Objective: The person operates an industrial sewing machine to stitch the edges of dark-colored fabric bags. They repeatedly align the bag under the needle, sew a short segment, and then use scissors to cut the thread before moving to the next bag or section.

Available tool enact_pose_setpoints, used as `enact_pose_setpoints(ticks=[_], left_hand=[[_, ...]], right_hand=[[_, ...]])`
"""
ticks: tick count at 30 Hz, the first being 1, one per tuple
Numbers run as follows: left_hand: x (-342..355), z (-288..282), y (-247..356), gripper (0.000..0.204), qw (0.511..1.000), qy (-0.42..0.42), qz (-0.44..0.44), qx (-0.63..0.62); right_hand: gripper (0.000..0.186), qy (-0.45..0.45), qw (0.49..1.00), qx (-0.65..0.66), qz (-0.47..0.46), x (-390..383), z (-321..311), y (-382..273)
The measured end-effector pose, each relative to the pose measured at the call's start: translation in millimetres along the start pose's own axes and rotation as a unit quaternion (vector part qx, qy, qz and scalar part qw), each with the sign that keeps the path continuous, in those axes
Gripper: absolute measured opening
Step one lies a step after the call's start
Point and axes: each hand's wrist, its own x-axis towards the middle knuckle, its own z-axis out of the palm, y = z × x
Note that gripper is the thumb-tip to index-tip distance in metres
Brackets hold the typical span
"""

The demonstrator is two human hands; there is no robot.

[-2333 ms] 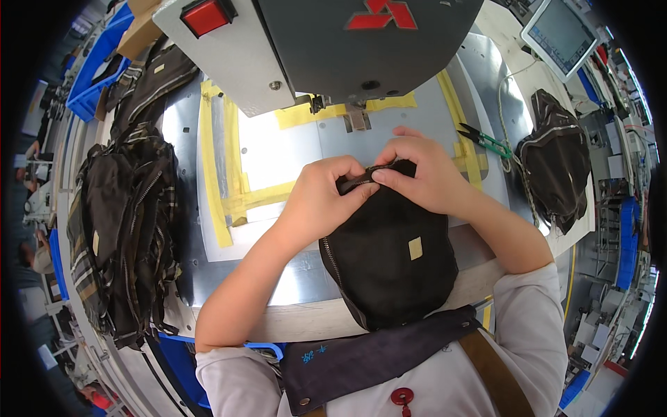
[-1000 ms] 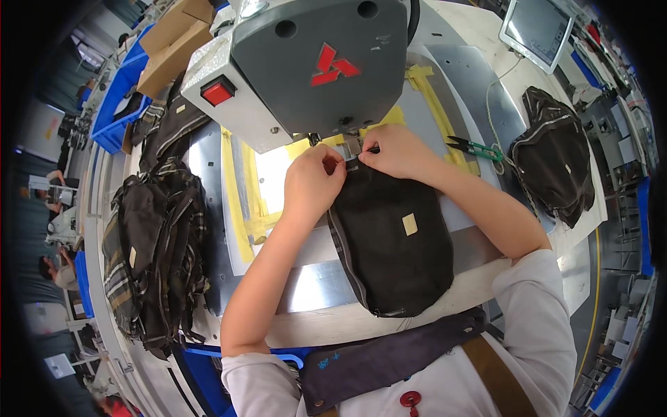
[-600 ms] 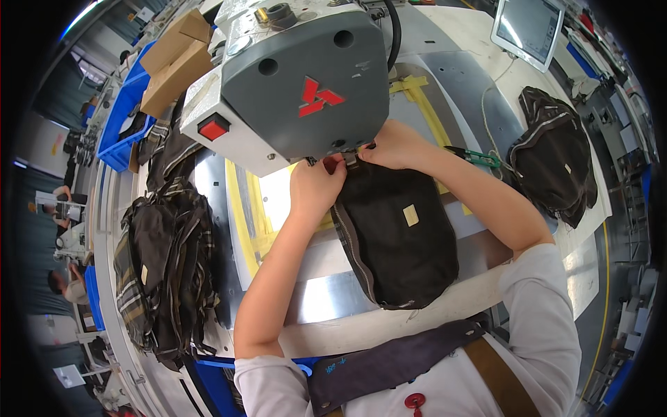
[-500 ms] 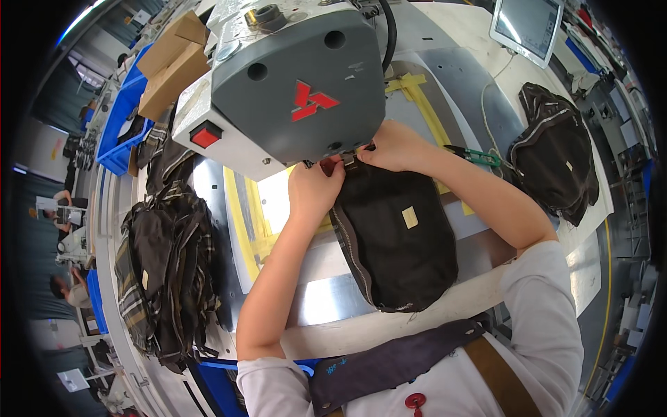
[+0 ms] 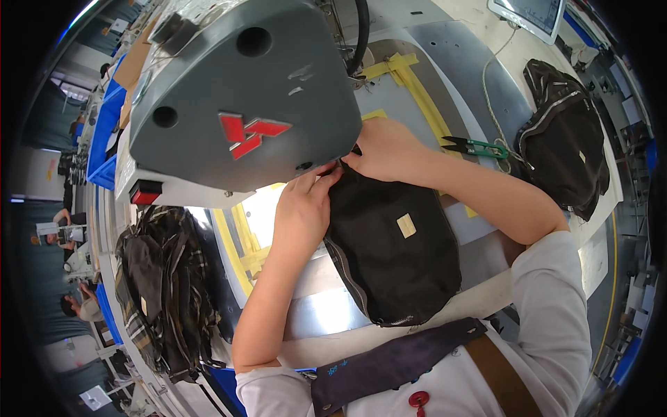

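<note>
Black pouch (image 5: 396, 250), tan patch, zipper edge; top apparently pinched by hands.

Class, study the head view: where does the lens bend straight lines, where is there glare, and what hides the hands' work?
Head view: the yellow tape lines curve toward the rim, and dark corners frame the picture; glare whitens the metal table; the grey machine head looms large, covering the fingertips of the left hand and right hand at the black bag.
</note>
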Motion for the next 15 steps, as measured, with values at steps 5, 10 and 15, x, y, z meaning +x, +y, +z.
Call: enact_pose_setpoints(ticks=[5, 10, 15], left_hand=[[-0.5, -5.0, 0.4, 0.032, 1.0, -0.004, -0.017, -0.022], [2.5, -8.0, 2.4, 0.03, 0.997, -0.017, -0.053, -0.047], [1.7, -6.0, -1.5, 0.029, 0.997, -0.016, -0.06, -0.05]], right_hand=[[0.02, 0.016, 1.0, -0.013, 0.007, -0.2, 0.4, -4.6], [0.021, 0.029, 0.999, 0.005, 0.011, 0.1, 2.4, -3.1], [0.02, 0.027, 1.0, 0.01, 0.011, 1.0, 3.1, -3.1]])
